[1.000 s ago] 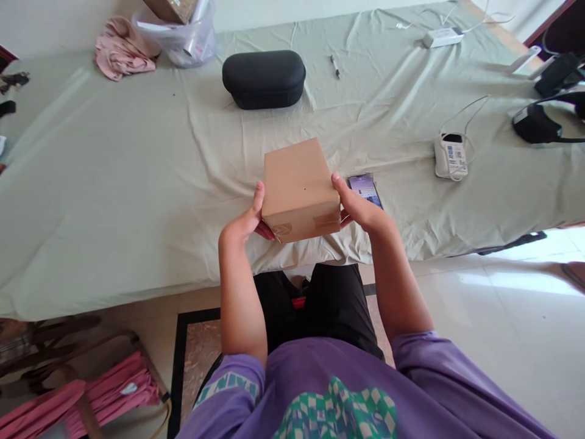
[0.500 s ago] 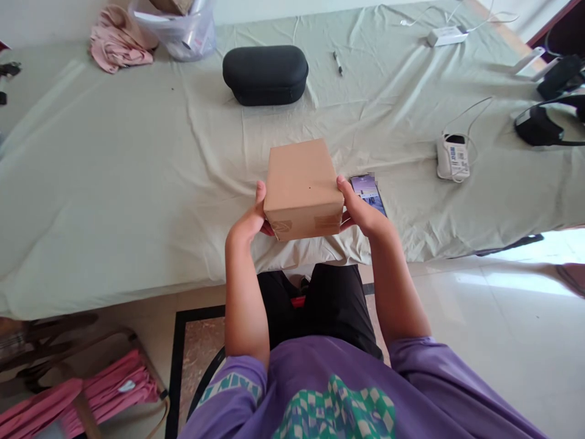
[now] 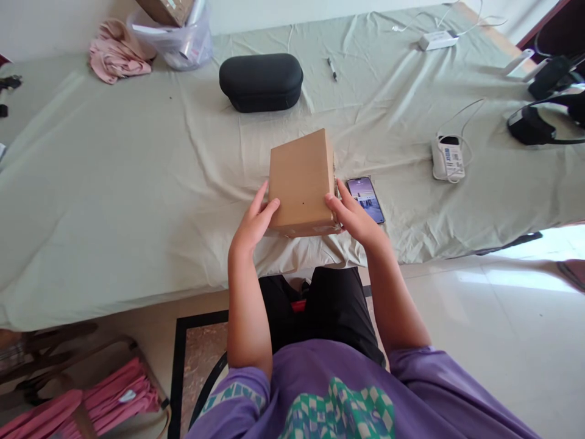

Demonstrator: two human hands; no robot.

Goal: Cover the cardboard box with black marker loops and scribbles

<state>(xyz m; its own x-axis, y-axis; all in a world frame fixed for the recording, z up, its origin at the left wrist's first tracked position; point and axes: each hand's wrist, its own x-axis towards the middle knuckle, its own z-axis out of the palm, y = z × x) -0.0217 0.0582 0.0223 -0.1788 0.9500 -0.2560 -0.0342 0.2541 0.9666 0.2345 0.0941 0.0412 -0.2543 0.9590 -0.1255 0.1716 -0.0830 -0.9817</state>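
Note:
A brown cardboard box [image 3: 299,177] is held between my two hands near the front edge of the cloth-covered table. My left hand [image 3: 255,221] grips its left side, with the thumb resting on the near part of the top face. On the opposite side my right hand [image 3: 354,216] grips the box, its thumb on the near right corner. The box is tilted, its far end higher. Whether its underside touches the cloth cannot be seen. Beside my right hand lies a phone [image 3: 366,198] with its screen lit.
Beyond the box sits a black hard case [image 3: 261,82], with a pen [image 3: 332,69] to its right. A plastic bin [image 3: 176,46] and pink cloth [image 3: 119,52] are at the back left. To the right are a white device with a cable [image 3: 448,158] and a black headset [image 3: 532,125].
The box has tipped, its far edge rising and more of its right side showing. Both thumbs have shifted onto the near part of the top face.

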